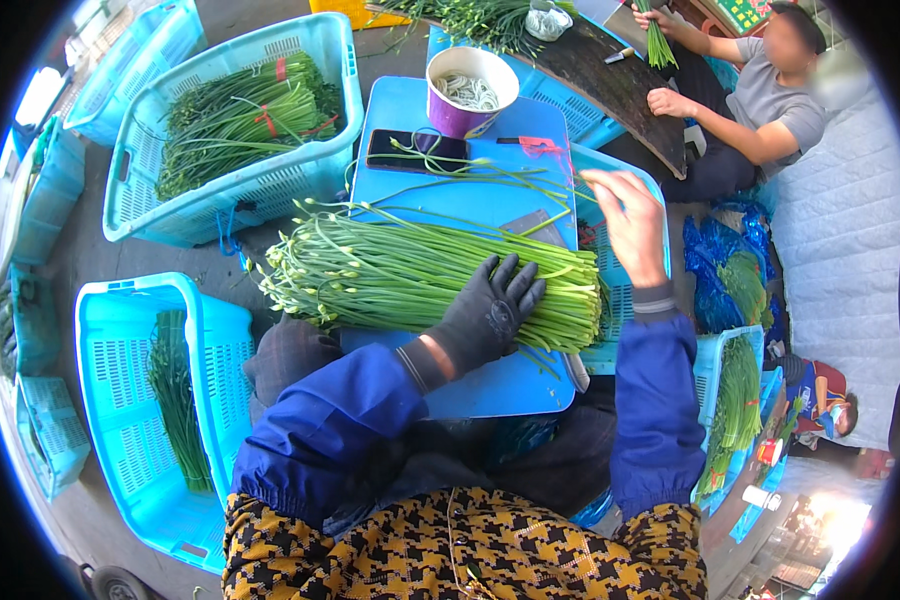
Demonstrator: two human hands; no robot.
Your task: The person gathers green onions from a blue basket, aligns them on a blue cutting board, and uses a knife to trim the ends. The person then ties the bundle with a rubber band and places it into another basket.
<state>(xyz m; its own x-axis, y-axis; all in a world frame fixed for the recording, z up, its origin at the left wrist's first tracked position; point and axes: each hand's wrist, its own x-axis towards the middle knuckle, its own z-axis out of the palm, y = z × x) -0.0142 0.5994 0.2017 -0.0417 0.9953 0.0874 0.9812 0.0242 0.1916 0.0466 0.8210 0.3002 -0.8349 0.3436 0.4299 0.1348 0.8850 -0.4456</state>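
Note:
A thick bundle of flowering garlic chives (390,262) lies across a blue tabletop (457,382), buds to the left and pale cut ends to the right. My left hand (487,319), in a dark glove, rests flat over the stems near the cut ends, fingers spread. My right hand (634,225) is bare and raised beyond those ends, thumb and fingertips close together. Several loose chive stems (487,176) reach towards it; whether the fingers pinch one is unclear. Behind the bundle are a smartphone (416,152), pink ties (541,146) and a purple-and-white tub (457,112) of rubber bands (465,90).
A blue crate (229,199) of tied chive bunches (251,127) stands at upper left. Another crate (139,420) below it holds one bunch (180,405). A co-worker (765,97) sits at a dark board (615,90) with a knife (619,55). More bunches (735,412) fill a crate at right.

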